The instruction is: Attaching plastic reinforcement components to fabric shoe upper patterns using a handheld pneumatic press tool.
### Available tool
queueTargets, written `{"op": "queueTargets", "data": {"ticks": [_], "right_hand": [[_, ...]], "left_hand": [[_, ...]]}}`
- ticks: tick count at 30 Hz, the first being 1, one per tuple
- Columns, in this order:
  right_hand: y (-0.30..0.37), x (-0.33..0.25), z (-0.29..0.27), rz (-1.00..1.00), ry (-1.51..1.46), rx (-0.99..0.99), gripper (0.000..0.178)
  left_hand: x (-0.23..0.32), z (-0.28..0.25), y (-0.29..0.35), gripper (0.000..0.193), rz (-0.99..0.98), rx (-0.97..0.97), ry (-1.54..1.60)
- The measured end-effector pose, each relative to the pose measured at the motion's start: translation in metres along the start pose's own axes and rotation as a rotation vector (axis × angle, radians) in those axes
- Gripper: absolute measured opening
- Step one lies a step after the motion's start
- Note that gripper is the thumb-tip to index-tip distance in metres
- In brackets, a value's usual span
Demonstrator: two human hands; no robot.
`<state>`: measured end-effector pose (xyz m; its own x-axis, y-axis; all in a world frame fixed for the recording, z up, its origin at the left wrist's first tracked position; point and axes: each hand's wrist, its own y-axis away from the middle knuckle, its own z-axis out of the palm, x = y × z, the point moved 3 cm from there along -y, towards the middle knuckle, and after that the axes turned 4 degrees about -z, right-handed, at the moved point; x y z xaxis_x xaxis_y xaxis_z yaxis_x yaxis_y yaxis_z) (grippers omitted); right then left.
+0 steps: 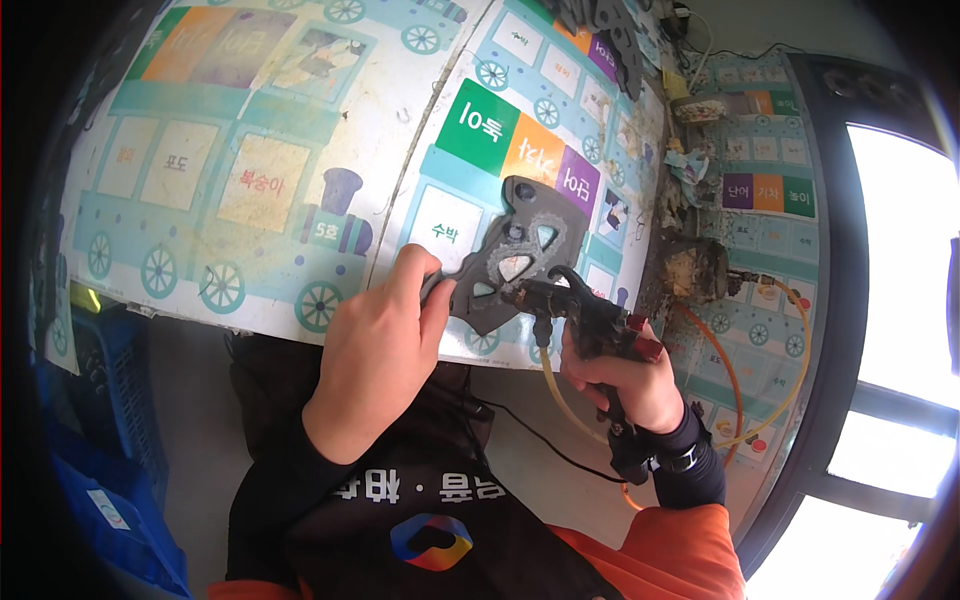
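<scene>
A flat dark grey cut-out piece [560, 225], with several openings and a wavy edge, lies tilted over the covered table [290, 90]. My left hand [370, 345] is closed, pinching its near left corner between thumb and fingers. In my right hand [645, 385] is a black spray gun [598, 318] with red knobs, its grip wrapped by my fingers. The gun's nozzle end points left, close to the lower right part of the grey piece. A pale yellowish hose [553, 385] runs down from beneath the gun's front. Whether spray is coming out cannot be seen.
More dark grey pieces [618, 40] are heaped at the table's far edge. A crusted container [695, 270] stands to the right, with an orange hose [728, 375] and a yellow hose [806, 335] nearby. Blue crates [125, 400] sit below the table at left.
</scene>
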<state>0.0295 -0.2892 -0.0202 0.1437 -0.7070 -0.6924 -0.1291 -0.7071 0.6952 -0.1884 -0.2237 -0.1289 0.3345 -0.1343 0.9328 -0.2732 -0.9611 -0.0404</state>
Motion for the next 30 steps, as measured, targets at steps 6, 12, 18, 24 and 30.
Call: {"op": "queueTargets", "data": {"ticks": [6,12,18,24,30], "right_hand": [[0.004,0.004,0.0,0.006,-0.057,0.014,0.025],[-0.002,-0.006,0.01,-0.051,0.014,0.012,0.018],[-0.002,-0.007,0.014,-0.032,0.002,-0.06,0.024],[-0.003,-0.007,0.019,0.012,-0.008,-0.068,0.025],[0.001,0.001,0.015,0.01,-0.003,-0.092,0.026]], "left_hand": [[0.0,0.001,0.0,0.018,-0.005,-0.006,-0.003],[-0.001,0.0,0.002,0.018,-0.017,-0.017,-0.014],[0.001,0.002,0.004,0.018,-0.014,-0.026,-0.01],[-0.002,0.002,0.0,0.017,0.003,-0.064,-0.016],[0.004,-0.003,-0.006,0.016,0.004,-0.034,-0.032]]}}
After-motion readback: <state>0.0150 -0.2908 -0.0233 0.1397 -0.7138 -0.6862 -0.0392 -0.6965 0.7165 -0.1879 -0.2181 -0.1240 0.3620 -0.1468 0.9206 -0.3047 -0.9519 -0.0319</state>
